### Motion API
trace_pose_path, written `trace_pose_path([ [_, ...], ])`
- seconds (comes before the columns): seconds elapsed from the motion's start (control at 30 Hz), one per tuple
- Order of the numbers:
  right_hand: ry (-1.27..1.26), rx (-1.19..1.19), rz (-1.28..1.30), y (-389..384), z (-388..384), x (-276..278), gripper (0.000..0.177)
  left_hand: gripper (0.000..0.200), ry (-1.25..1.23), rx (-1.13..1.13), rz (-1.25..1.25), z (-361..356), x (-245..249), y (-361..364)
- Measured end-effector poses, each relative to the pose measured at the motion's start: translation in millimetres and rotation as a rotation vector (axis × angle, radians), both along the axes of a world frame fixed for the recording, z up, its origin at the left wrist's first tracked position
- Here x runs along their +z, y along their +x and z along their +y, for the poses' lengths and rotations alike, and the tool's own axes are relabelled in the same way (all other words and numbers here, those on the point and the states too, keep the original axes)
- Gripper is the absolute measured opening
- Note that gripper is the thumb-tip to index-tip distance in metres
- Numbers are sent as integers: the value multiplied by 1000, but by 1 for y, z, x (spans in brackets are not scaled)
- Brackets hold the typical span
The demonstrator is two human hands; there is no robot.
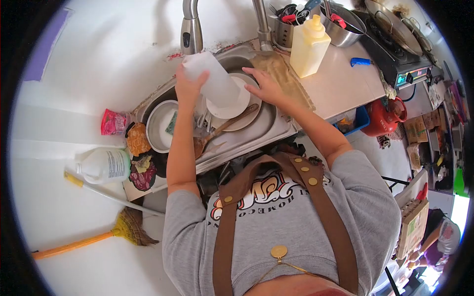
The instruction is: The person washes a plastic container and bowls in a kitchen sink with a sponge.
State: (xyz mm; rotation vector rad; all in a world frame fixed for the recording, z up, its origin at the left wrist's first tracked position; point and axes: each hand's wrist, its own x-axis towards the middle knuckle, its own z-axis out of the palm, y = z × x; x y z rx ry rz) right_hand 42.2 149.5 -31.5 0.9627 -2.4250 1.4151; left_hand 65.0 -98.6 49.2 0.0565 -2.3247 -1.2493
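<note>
My left hand point(190, 84) is wrapped round a translucent white plastic container point(217, 84), tilted over the sink just below the faucet head point(191, 37). My right hand point(266, 86) is beside it with fingers apart, above the stacked dishes and holding nothing. Beneath the container lie a white bowl point(237, 106) and a larger plate point(252, 118). A wooden spoon point(237, 117) rests across the dishes. Left of these, a round metal pan point(158, 123) has a green sponge point(172, 123) in it, partly behind my left forearm.
On the right counter stand a pale yellow bottle point(310, 47), a utensil holder point(284, 32), a metal pot point(344, 29) and a stove point(395, 54). A blue-handled tool point(361, 61) lies there. At left are a white jug point(106, 166) and a broom point(128, 229). Another person point(434, 241) is far right.
</note>
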Motion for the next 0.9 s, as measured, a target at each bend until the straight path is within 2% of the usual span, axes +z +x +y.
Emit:
trace_pose_path([
  [0.03, -4, 4, -8, -1, 0, 1, 57, 88, 149, -11, -50, -3, 0, -3],
  [0.13, 1, 23, -84, 8, 1, 8, 55, 84, -345, 99, 145, 2, 6, 0],
  [0.23, -79, 58, -175, 5, -3, 1, 64, 81, 287, -22, -34, 2, 8, -2],
  [0.33, -146, 104, -168, 5, -15, -3, 81, 79, -149, 0, 114, 11, 15, 6],
  [0.43, -111, 127, -91, 7, -28, 1, 103, 78, 552, -101, -200, 14, 11, 0],
  [0.53, -198, 280, -311, 3, -29, 14, 110, 80, 714, -213, -189, 14, 19, 8],
  [0.63, -247, 473, -476, 9, -29, 22, 106, 79, 819, -450, -267, 4, 18, 5],
  [0.73, -54, 455, -558, 3, -30, 8, 95, 78, 445, -239, -162, 1, 2, -8],
  [0.83, -102, 273, -449, -2, -26, -3, 77, 77, -61, -131, 51, -10, -2, -12],
  [0.9, -182, 197, -434, -5, -19, -7, 67, 77, 241, -121, -45, -8, 3, -11],
])
